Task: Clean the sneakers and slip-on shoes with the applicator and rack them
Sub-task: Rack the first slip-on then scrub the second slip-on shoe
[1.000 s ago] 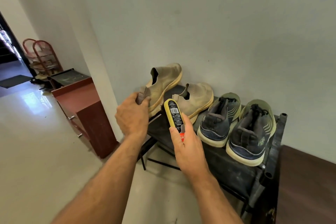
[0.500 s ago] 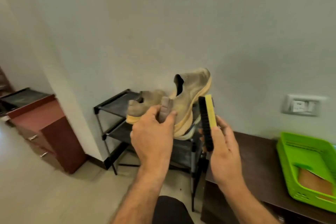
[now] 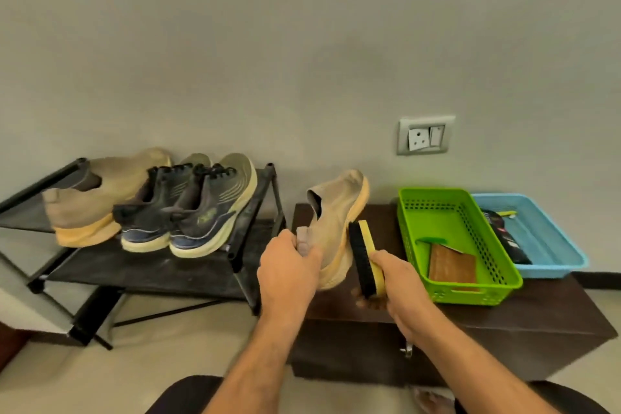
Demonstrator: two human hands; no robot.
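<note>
Beige slip-on shoe [image 3: 336,228] pinched at its heel by left hand [image 3: 289,270]; right hand [image 3: 400,282] grips applicator [image 3: 366,259].

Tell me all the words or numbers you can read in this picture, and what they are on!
No text here can be read.
Sneaker nearest the rack's right post: a pale green logo on its side, too blurred to read.
Dark pack in the blue basket: small red and white marks, too small to read.
Wall socket: no writing visible.
Applicator in the right hand: no label visible on this side.
</note>
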